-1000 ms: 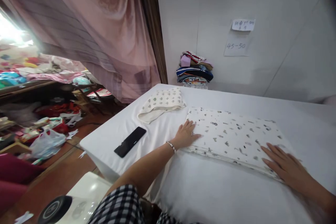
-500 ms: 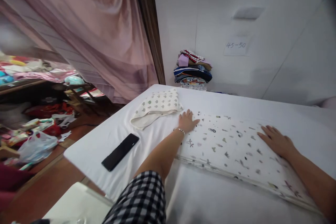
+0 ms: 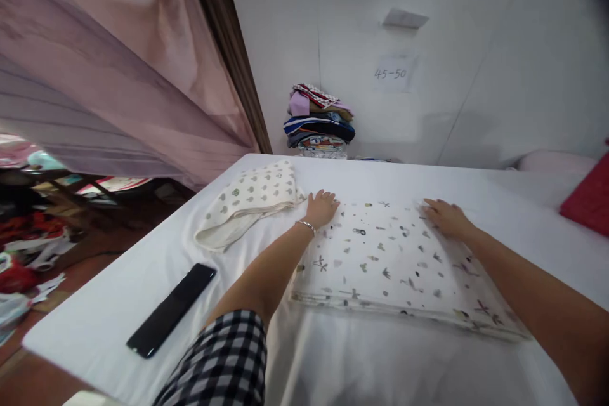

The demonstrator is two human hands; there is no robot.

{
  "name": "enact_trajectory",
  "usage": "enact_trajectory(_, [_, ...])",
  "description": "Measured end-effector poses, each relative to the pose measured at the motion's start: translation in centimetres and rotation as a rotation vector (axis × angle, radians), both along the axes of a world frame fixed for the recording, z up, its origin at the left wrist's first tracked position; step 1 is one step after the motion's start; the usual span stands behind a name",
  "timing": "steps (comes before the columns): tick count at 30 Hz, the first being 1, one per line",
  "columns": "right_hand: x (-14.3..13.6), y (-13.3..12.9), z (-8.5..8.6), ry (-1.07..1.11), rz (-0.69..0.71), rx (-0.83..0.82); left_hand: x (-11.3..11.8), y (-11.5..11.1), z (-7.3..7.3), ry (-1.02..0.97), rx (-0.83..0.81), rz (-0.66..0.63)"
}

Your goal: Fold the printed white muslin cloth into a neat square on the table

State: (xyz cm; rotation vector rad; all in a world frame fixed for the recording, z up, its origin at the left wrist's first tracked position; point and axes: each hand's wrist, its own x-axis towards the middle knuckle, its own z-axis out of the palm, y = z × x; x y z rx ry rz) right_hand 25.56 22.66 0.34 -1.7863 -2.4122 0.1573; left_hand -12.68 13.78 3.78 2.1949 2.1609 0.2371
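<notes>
A white cloth printed with small plants and shapes lies folded in flat layers in front of me. My left hand, with a bracelet at the wrist, rests palm down on its far left corner, fingers stretched out. On the far edge, towards the right, lies my right hand, its fingers extended over the fabric. Left of the printed cloth is a second folded cloth, cream with grey-green motifs. Nearer to me on that side sits a black phone.
The table has a white cover, wrinkled near me. Beyond its far edge stands a stack of folded clothes by the white wall. A pink curtain hangs at left. Something red is at the right edge.
My view has swung to the right. My right hand has moved left and away from me along the cloth's far edge. The left hand stays at the far left corner.
</notes>
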Motion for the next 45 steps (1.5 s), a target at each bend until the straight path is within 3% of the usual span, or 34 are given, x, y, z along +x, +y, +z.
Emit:
enact_trajectory(5, [-0.6,1.9,1.0,-0.065,0.054,-0.019,-0.2,2.2,-0.6,0.006,-0.02,0.021])
enact_trajectory(12, [-0.7,2.4,2.0,-0.131,0.087,-0.062,-0.8,4.2,-1.0,0.054,0.004,-0.006])
enact_trajectory(18, [-0.6,2.4,1.3,-0.087,0.0,-0.082,-0.8,4.2,-1.8,0.066,0.006,0.017])
enact_trajectory(23, [-0.8,2.7,1.4,-0.06,0.009,-0.078,-0.9,4.0,-1.4,0.027,0.006,0.073])
enact_trajectory(27, [-0.8,2.9,1.4,-0.024,-0.008,-0.099,-0.9,4.2,-1.0,0.039,-0.094,0.112])
enact_trajectory(30, [-1.0,3.1,1.7,0.008,0.07,-0.124,-0.6,4.4,-0.7,0.02,-0.105,0.095])
enact_trajectory(33, [-2.6,3.1,2.3,0.057,0.191,-0.149,0.5,4.6,-0.4,-0.013,-0.069,0.013])
enact_trajectory(38, [-7.5,2.7,3.1,0.097,0.243,-0.201,2.9,5.4,-0.4,-0.045,-0.073,-0.118])
enact_trajectory(41, [-9.1,2.6,2.7,0.067,0.217,-0.192,3.2,5.8,-1.0,-0.139,-0.116,-0.042])
enact_trajectory(45, [-9.1,2.7,1.6,0.074,0.183,-0.139,3.0,5.9,-2.0,-0.242,-0.11,0.067])
